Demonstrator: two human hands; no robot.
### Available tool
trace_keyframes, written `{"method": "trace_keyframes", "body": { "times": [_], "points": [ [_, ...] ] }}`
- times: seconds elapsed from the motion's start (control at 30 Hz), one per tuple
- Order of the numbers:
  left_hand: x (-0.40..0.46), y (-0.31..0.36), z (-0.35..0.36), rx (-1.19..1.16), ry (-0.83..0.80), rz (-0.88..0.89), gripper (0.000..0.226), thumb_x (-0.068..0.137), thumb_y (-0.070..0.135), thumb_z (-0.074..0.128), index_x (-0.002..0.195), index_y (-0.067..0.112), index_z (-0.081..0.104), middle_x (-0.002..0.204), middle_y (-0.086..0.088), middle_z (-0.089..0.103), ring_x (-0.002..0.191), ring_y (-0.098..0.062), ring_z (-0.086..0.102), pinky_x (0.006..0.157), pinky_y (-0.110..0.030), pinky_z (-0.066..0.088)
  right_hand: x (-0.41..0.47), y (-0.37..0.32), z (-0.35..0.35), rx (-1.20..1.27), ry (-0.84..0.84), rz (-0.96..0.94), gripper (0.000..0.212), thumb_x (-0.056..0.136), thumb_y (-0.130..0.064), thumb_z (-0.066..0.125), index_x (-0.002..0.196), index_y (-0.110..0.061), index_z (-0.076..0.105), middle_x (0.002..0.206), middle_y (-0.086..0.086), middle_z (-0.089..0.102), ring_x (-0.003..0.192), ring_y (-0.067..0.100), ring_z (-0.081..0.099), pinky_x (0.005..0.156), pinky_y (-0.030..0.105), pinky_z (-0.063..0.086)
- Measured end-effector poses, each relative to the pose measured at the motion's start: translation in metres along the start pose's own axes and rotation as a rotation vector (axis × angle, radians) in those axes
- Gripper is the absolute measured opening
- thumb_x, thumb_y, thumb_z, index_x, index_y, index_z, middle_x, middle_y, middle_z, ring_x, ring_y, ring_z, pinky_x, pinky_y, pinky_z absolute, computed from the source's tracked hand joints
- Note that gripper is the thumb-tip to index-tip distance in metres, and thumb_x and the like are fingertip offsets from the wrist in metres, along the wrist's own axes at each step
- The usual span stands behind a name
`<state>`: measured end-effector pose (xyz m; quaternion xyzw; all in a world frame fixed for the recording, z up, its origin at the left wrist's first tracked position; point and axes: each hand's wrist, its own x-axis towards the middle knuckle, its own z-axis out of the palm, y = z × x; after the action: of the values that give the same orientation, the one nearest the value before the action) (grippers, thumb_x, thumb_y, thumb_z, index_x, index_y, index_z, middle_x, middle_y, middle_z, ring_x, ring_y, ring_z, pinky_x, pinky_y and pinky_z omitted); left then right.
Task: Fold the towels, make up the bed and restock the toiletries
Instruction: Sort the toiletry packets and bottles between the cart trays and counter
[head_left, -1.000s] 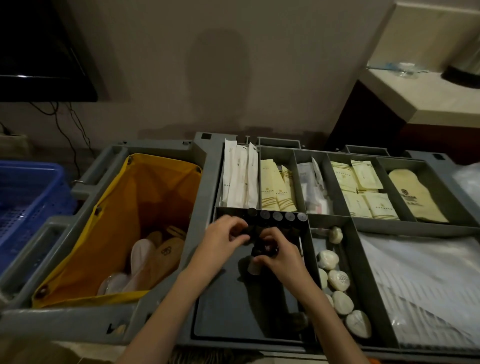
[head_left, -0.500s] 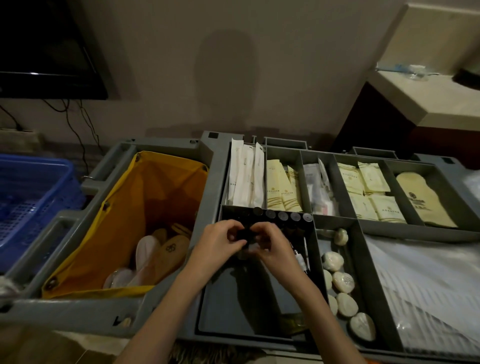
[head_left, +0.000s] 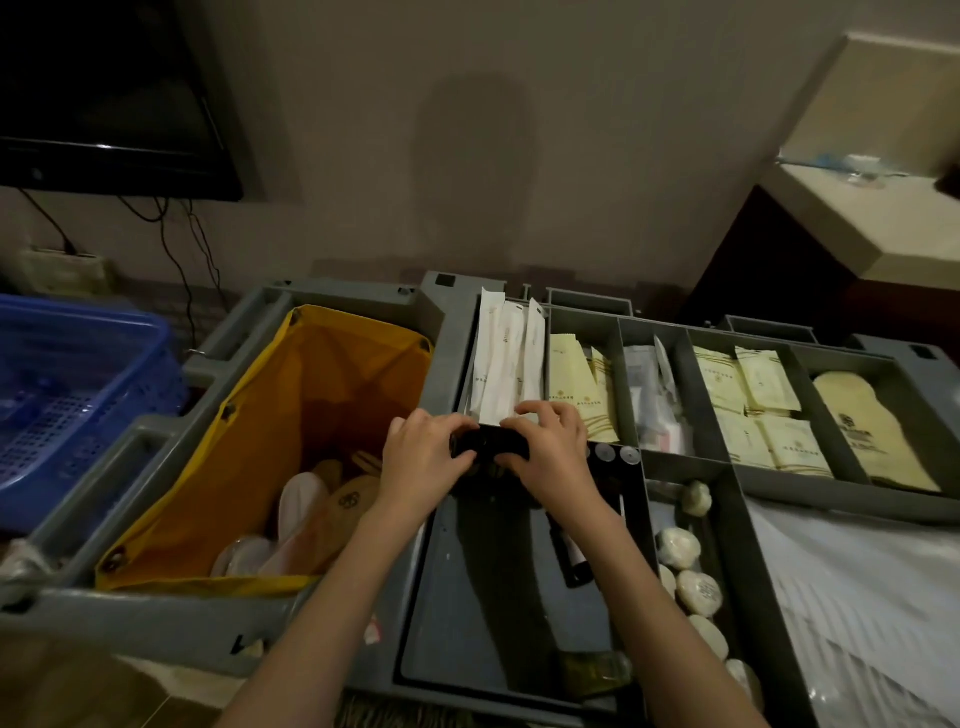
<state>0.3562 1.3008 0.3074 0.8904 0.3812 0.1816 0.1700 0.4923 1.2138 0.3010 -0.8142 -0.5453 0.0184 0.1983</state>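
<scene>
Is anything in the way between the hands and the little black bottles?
No. Both the left hand and the right hand already grip the black bottles at the far end of the grey tray; nothing sits between.

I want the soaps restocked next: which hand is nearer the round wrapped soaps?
Right. The right hand is nearer the round wrapped soaps, which lie to its right; the left hand is farther left, beside the yellow bag.

bottles: small, dark (head_left: 491, 446), held upright at the far end of the tray compartment (head_left: 467, 597)
caps: two round ones (head_left: 618, 454) just right
</scene>
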Motion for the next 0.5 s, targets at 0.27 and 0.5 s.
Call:
{"method": "trace_keyframes", "body": {
  "times": [0.27,0.5],
  "points": [
    [0.015,-0.004,0.003,-0.022,-0.029,-0.005,0.029,0.088,0.032,0.062,0.117,0.033,0.060,0.112,0.011,0.062,0.106,-0.016,0.047,0.085,-0.030,0.029,0.011,0.002,-0.001,0.052,-0.012,0.053,0.033,0.088,-0.032,0.062,0.120,-0.024,0.061,0.133,-0.006,0.048,0.125,0.020,0.029,0.105,0.041,0.023],
    [0.012,-0.007,0.009,-0.049,-0.042,-0.002,0.033,0.087,0.028,0.062,0.120,0.031,0.057,0.117,0.009,0.059,0.109,-0.017,0.046,0.087,-0.030,0.031,0.008,0.004,0.004,0.015,-0.009,0.048,0.033,0.089,-0.033,0.059,0.121,-0.028,0.059,0.130,-0.007,0.049,0.122,0.018,0.031,0.103,0.039,0.021]
  ]
}}
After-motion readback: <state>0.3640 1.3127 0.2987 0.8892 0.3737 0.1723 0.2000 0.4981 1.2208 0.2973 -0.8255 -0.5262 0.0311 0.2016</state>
